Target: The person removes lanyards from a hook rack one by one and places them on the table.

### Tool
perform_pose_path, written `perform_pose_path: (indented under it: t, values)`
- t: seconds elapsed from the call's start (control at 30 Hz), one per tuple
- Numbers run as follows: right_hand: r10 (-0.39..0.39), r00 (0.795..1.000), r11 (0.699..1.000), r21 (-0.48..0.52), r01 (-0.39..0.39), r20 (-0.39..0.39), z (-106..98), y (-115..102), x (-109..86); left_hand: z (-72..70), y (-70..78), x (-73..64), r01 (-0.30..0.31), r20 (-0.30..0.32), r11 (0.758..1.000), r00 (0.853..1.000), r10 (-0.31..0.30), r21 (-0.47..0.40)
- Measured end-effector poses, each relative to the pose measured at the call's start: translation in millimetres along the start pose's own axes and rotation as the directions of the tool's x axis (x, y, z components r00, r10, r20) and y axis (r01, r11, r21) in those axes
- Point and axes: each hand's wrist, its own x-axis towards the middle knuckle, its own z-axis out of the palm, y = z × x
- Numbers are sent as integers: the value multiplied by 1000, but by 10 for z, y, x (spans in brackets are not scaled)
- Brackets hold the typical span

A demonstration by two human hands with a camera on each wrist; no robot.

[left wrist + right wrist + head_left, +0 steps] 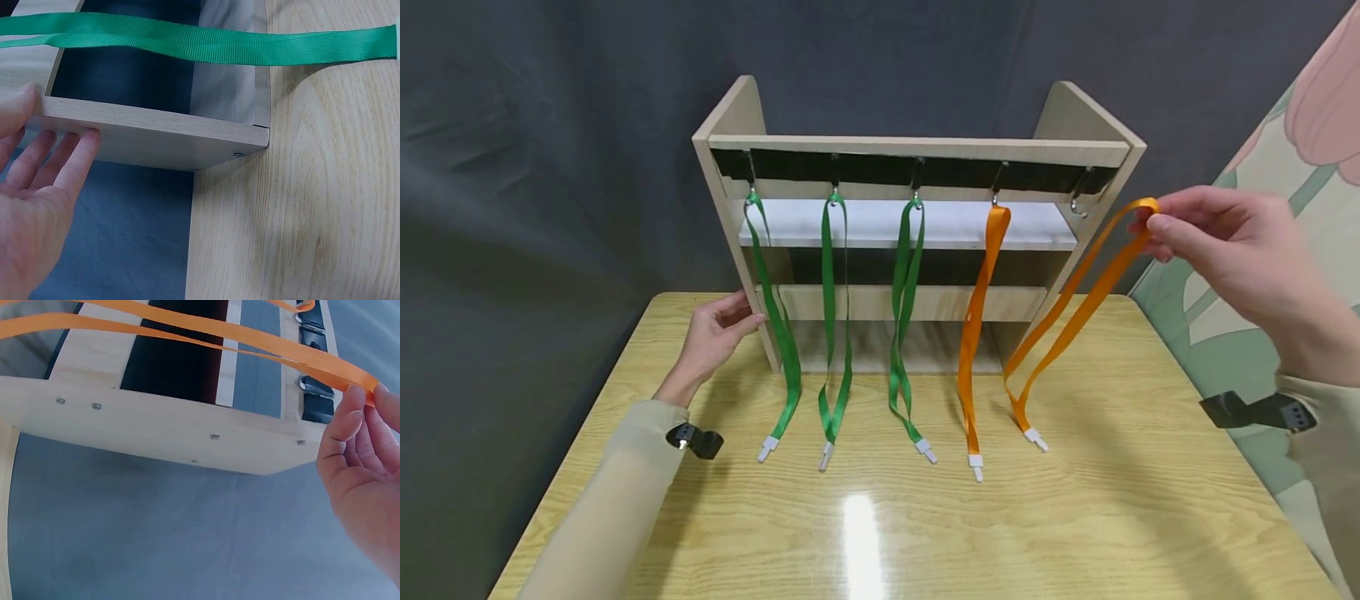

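Observation:
My right hand [1232, 242] pinches the top of an orange lanyard [1090, 304] between thumb and fingers, right of a small wooden rack [917, 150]. The strap hangs in a loop with a white clip [1036, 439] at its low end. On the rack's left side panel, my left hand [718, 337] holds the edge, thumb at the front and fingertips [87, 140] against the outer face. Green lanyards [831, 317] hang from the three left hooks, and another orange lanyard [977, 325] from the fourth. The rightmost hook [1077, 204] carries nothing.
The rack stands at the back of a wood-grain table [760, 533]. Inside it is a white shelf [917, 223]. Behind hangs a dark cloth [587, 150]; a floral panel [1247, 367] is at the right.

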Motion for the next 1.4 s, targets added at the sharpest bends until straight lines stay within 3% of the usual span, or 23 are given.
perform_pose_path:
  t: [0.13,0.27,0.4,0.57,1.03,1.13,1.4]
  values:
    - [26,999,993,-114,-30,-29,-71,-19,-39,-6,5,-11,1,-4,1000,1000,-1,5]
    - [20,999,1000,14,-20,-36,-131,-18,-72,-11,5,-17,1,-3,1000,1000,-1,5]
    - [-6,999,987,162,12,-35,-188,-14,-93,-12,2,-18,2,-7,1000,1000,-2,13]
    - [-9,998,980,197,21,-63,-276,-14,-116,-9,3,-21,-2,-11,1000,1000,2,15]
    - [-122,988,952,270,145,-97,-632,116,-154,-6,2,-12,-10,-10,1000,1000,10,8]
    - [-105,987,952,275,135,-121,-733,151,-128,-9,-3,-13,-15,-7,1000,1000,15,9]
    - [34,987,956,292,14,-159,-1001,238,-124,-4,9,-6,6,-8,1000,1000,-6,28]
